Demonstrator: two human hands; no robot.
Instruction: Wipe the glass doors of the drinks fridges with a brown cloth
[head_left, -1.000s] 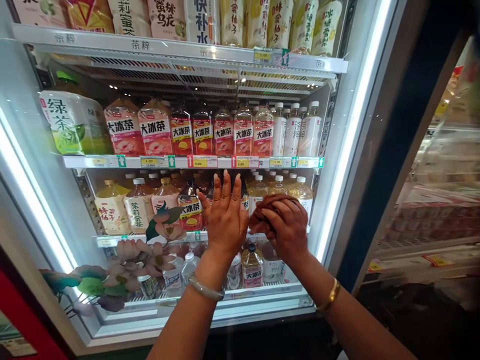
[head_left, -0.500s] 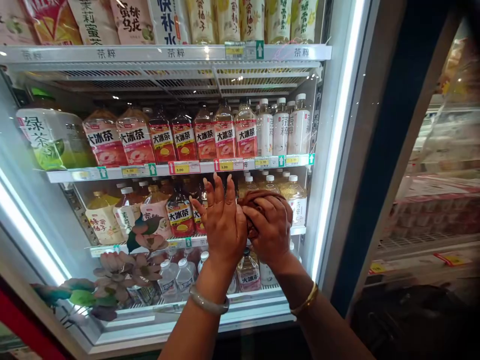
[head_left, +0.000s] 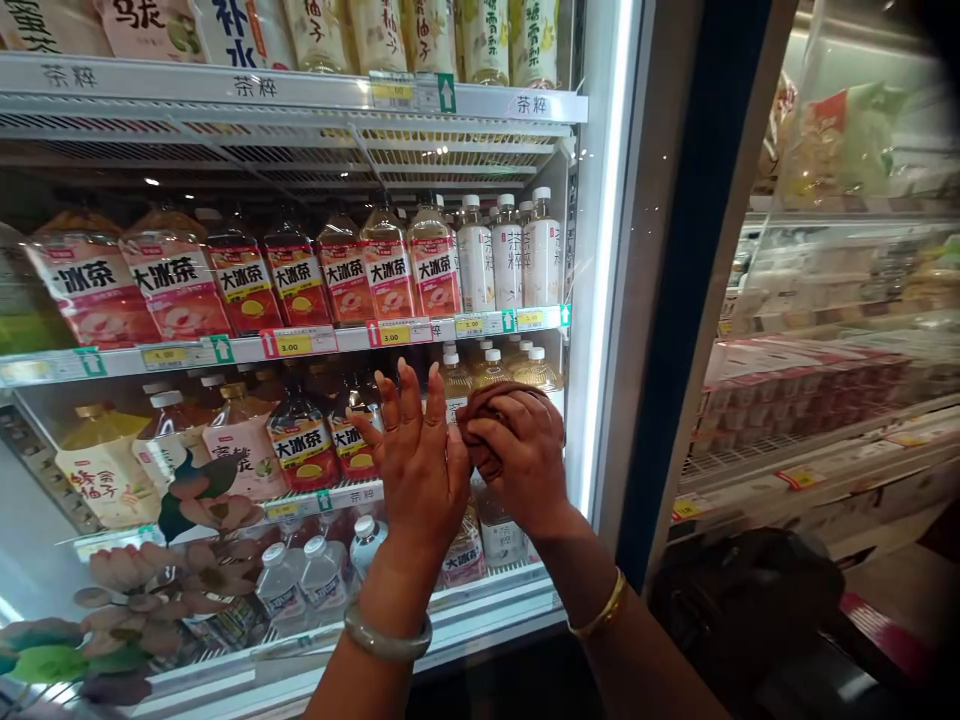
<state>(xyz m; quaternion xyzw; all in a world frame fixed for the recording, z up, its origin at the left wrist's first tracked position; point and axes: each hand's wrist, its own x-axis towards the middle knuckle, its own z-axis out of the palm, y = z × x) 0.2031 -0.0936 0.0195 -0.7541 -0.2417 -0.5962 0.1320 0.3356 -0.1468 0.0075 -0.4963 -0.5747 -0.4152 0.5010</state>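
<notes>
Cloth point(head_left: 487, 420) mostly hidden under right hand point(head_left: 521, 450)

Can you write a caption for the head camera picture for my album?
Right hand presses a bunched brown cloth on a drinks fridge's glass door; left hand rests flat.

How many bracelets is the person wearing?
2. A pale grey bangle sits on the left wrist, below the open left hand. A gold bangle sits on the right wrist, below the right hand holding a brown cloth.

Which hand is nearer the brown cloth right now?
Right. The right hand grips the brown cloth against the glass door; the left hand lies flat beside it, fingers spread.
</notes>
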